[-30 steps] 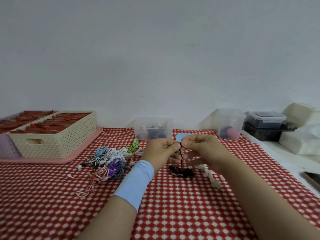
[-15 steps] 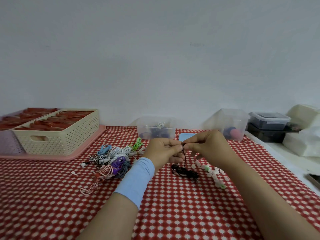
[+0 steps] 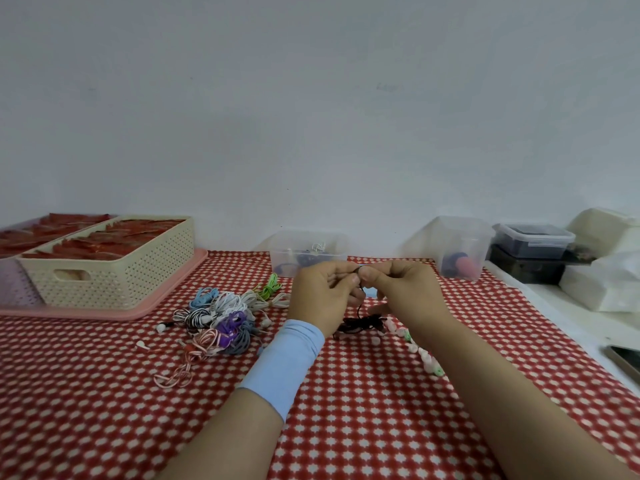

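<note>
A black earphone cable (image 3: 362, 322) hangs from between my hands down to a loose bundle on the red checked tablecloth (image 3: 363, 393). My left hand (image 3: 323, 294), with a light blue wristband, pinches the cable's top end. My right hand (image 3: 403, 289) pinches the same end from the other side, fingertips touching the left ones. What the fingertips hold besides the cable is hidden. A pile of coiled earphones in several colours (image 3: 225, 320) lies to the left. Small white, pink and green ear tips (image 3: 424, 358) lie in a line under my right wrist.
A cream perforated basket (image 3: 114, 278) with red packets stands on a pink tray (image 3: 166, 299) at the back left. Two clear plastic boxes (image 3: 308, 252) (image 3: 462, 247) stand by the wall. Dark lidded containers (image 3: 533, 240) and white blocks (image 3: 602, 289) sit right. A phone (image 3: 627, 358) lies at the right edge.
Both hands have stayed together, pinching the cable; they have risen slightly and the cable hangs a little longer above its bundle. The view has shifted a bit.
</note>
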The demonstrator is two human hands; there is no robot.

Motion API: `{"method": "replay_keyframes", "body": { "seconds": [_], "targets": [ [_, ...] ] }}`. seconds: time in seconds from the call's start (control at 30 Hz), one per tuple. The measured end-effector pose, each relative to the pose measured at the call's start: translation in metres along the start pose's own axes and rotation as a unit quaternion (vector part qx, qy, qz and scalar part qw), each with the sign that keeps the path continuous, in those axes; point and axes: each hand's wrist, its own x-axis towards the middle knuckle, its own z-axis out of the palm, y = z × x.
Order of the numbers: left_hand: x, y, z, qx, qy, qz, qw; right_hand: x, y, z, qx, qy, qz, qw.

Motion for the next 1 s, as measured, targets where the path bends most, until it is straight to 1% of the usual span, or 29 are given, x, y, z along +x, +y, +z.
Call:
{"method": "replay_keyframes", "body": {
  "seconds": [0.07, 0.13, 0.23, 0.3, 0.37, 0.43, 0.57, 0.67, 0.77, 0.83, 0.93, 1.0],
  "targets": [
    [0.000, -0.001, 0.003, 0.009, 0.021, 0.020, 1.000, 0.000, -0.001, 0.003, 0.006, 0.009, 0.011, 1.000],
    [-0.001, -0.003, 0.005, 0.026, 0.036, 0.040, 0.998, 0.000, -0.001, 0.004, 0.017, 0.004, 0.040, 0.999],
    [0.001, -0.007, 0.006, 0.113, 0.042, 0.088, 0.989, 0.000, 0.001, 0.005, 0.057, 0.006, 0.102, 0.993],
    [0.001, -0.008, 0.006, 0.142, 0.040, 0.096, 0.984, 0.000, 0.002, 0.006, 0.078, 0.018, 0.115, 0.990],
    [0.001, -0.008, 0.005, 0.117, 0.035, 0.073, 0.990, -0.001, 0.003, 0.008, 0.069, 0.020, 0.103, 0.992],
    [0.001, -0.009, 0.002, 0.102, 0.028, 0.043, 0.993, -0.001, 0.002, 0.007, 0.038, 0.011, 0.082, 0.996],
    [0.002, -0.008, -0.007, 0.065, 0.018, -0.003, 0.998, 0.000, -0.005, -0.001, -0.016, -0.050, 0.044, 0.998],
    [0.002, -0.004, -0.010, 0.011, -0.026, -0.054, 0.998, 0.000, -0.008, -0.011, -0.079, -0.080, 0.006, 0.994],
    [0.001, 0.000, -0.013, -0.034, -0.078, -0.091, 0.992, 0.002, -0.008, -0.017, -0.139, -0.076, -0.022, 0.987],
    [0.000, 0.001, -0.015, -0.056, -0.100, -0.105, 0.988, 0.002, -0.008, -0.017, -0.140, -0.075, -0.034, 0.987],
    [0.000, 0.002, -0.016, -0.085, -0.111, -0.116, 0.983, 0.002, -0.008, -0.016, -0.094, -0.069, -0.047, 0.992],
    [0.000, 0.002, -0.016, -0.102, -0.109, -0.122, 0.981, 0.003, -0.006, -0.015, -0.110, -0.060, -0.069, 0.990]
  ]
}}
